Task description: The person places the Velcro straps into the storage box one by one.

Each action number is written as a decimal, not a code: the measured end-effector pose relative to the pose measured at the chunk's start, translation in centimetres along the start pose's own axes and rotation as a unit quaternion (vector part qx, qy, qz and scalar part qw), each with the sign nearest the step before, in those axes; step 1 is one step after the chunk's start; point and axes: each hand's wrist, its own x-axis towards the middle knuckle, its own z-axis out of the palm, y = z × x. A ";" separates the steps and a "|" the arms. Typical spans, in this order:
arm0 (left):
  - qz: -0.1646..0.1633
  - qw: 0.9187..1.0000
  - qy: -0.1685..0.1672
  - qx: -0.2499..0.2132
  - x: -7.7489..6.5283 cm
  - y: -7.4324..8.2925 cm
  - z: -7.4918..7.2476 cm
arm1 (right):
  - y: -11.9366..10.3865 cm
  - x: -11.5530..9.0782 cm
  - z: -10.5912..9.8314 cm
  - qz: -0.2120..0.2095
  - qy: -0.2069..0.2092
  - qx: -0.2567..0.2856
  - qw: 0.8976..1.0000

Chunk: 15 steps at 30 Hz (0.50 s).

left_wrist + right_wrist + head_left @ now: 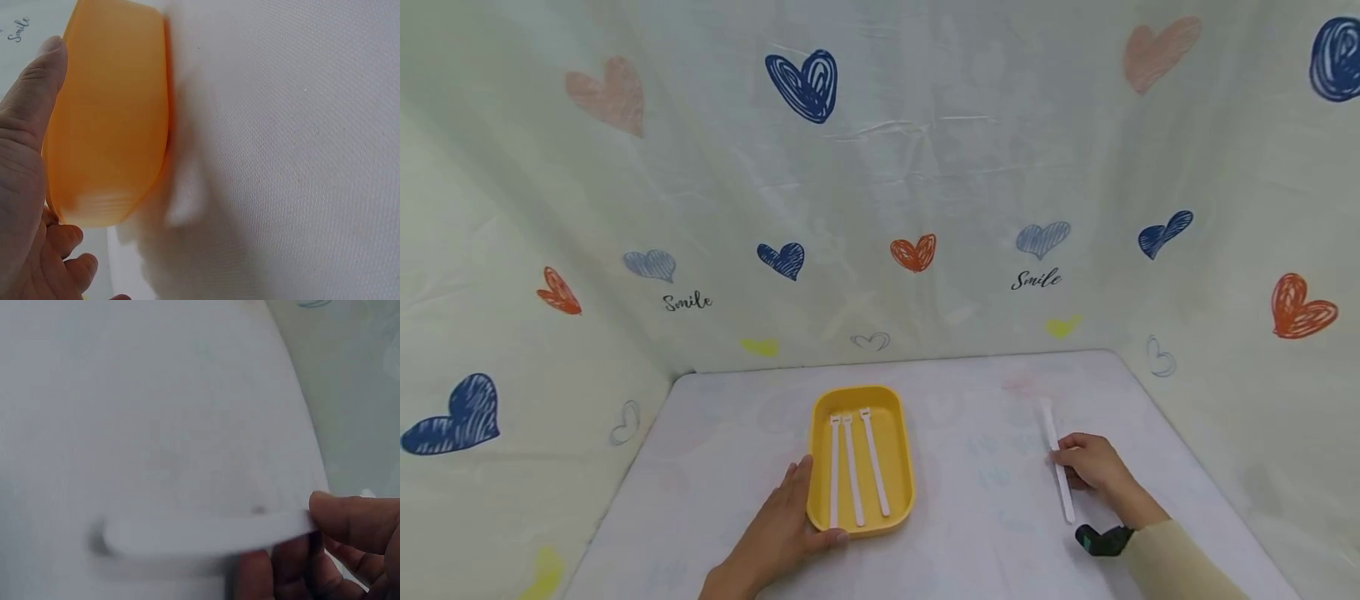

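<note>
A yellow tray (897, 467) stands on the white table, with three slim white cable ties (853, 471) lying lengthwise in it, their slotted heads at the far end. My left hand (775, 521) rests against the tray's near-left corner, fingers along the left side and thumb at the near rim. In the left wrist view the thumb lies straight along the tray's wall (115, 119). Off to the right, my right hand (1097, 467) pinches another white cable tie (1065, 496) near its middle. Its rounded end (144, 536) shows blurred in the right wrist view.
The white tabletop (970, 517) has rounded far corners. A pale curtain (865, 183) printed with hearts and "Smile" hangs behind it and at both sides. A black wrist device (1101, 541) sits at the right sleeve (1180, 562).
</note>
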 end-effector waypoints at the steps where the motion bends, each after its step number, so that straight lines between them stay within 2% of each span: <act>1: 0.000 1.000 0.000 0.000 0.0 0.0 0.0 | -0.3 -0.1 0.2 0.004 -0.017 0.043 0.999; 3: -0.001 1.000 0.000 0.000 0.1 0.1 0.0 | -1.0 -0.5 0.7 0.006 -0.041 0.097 0.994; 5: 0.001 1.000 0.002 0.001 0.1 0.1 0.0 | -1.7 -0.8 1.4 -0.003 -0.053 0.121 0.991; 11: 0.001 1.000 0.002 -0.001 0.1 0.0 0.0 | -3.7 -1.3 3.7 -0.019 -0.043 0.116 0.992; 15: -0.002 1.000 -0.001 0.001 0.1 0.0 0.0 | -4.6 -1.4 5.0 -0.021 -0.051 0.143 0.988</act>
